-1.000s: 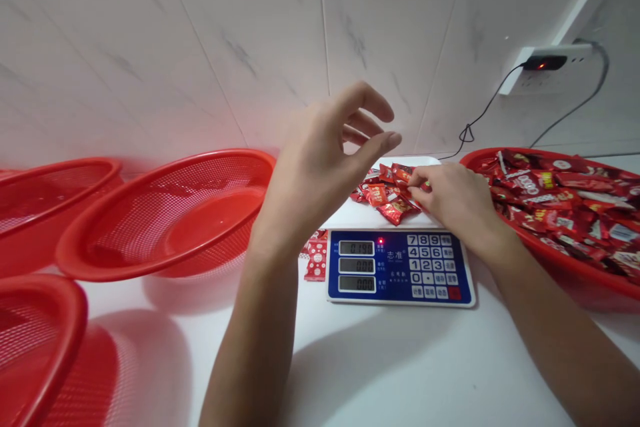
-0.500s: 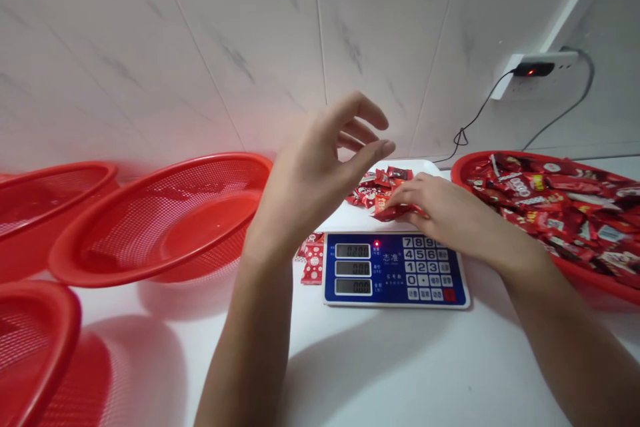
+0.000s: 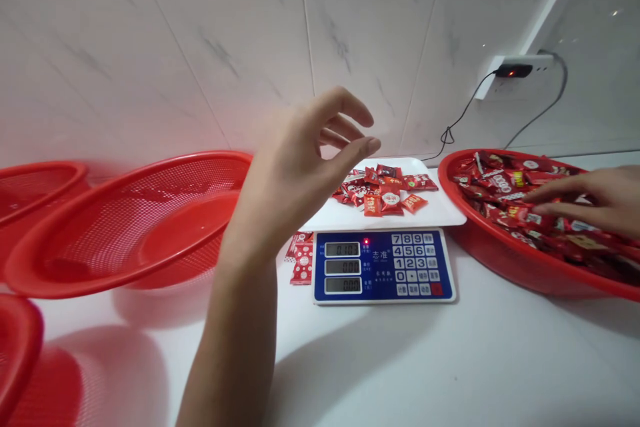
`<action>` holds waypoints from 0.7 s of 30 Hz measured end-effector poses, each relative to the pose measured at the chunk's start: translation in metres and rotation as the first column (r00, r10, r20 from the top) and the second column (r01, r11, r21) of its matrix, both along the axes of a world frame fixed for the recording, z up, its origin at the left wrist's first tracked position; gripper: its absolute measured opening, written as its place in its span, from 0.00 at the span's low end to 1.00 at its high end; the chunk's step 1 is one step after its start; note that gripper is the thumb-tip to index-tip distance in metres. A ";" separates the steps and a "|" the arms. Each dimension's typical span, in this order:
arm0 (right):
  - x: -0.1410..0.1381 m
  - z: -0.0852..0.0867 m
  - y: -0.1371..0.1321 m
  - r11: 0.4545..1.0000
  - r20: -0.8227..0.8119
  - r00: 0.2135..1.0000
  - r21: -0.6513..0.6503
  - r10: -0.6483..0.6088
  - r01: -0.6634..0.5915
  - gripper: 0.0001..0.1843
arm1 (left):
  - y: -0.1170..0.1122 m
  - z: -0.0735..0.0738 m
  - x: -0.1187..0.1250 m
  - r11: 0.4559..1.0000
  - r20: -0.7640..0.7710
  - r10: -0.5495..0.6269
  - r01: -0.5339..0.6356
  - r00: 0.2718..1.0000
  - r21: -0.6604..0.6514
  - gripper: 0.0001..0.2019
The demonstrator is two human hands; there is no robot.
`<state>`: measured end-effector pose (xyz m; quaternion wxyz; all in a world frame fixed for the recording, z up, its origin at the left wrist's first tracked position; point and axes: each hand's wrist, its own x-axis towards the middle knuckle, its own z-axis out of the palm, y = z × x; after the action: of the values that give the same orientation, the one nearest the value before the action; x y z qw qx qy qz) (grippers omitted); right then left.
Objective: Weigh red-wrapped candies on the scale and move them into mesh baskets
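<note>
My left hand [image 3: 305, 160] hovers in front of the wall at the left end of the weighing tray [image 3: 440, 212], its fingers curved, thumb apart, nothing held. Several red wrapped candies [image 3: 391, 200] lie in a loose pile on that white tray, partly hidden behind my left hand. The tray belongs to a digital scale [image 3: 385, 266] with a blue keypad panel, whose top display seems to read 0.103. At the right, my right hand [image 3: 595, 197] reaches over a red basket [image 3: 493, 247] heaped with wrapped candies, fingers apart and touching or just above the wrappers.
Empty red mesh baskets stand at the left, one large basket [image 3: 125, 274] nearest the scale. Red dotted packets [image 3: 302, 264] lie beside the scale's left edge. A black plug [image 3: 513, 71] sits in a wall socket, its thin cable [image 3: 463, 117] running down behind the tray.
My right hand has left the tray and moved right to the full basket; candies now lie on the tray where it was. The scale's reading has changed. My left hand keeps its pose.
</note>
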<state>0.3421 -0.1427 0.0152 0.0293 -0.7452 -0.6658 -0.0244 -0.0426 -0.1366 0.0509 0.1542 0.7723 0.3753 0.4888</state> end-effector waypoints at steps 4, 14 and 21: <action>-0.026 -0.021 0.029 0.991 -0.016 0.997 -0.109 0.076 -0.077 0.13 | 0.001 -0.002 0.003 1.000 -0.019 -0.010 0.010 1.000 -0.011 0.04; -0.017 -0.011 0.040 0.985 -0.056 0.993 -0.127 0.107 -0.114 0.17 | 0.000 0.000 0.003 1.000 -0.022 -0.019 0.019 1.000 -0.012 0.04; 0.009 -0.039 0.033 0.965 -0.045 0.964 0.040 0.261 -0.260 0.17 | -0.001 0.001 0.001 1.000 -0.023 -0.010 0.010 1.000 0.006 0.05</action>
<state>0.3508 -0.1096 -0.0236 0.0614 -0.6510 -0.7565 -0.0133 -0.0420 -0.1376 0.0516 0.1498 0.7802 0.3717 0.4803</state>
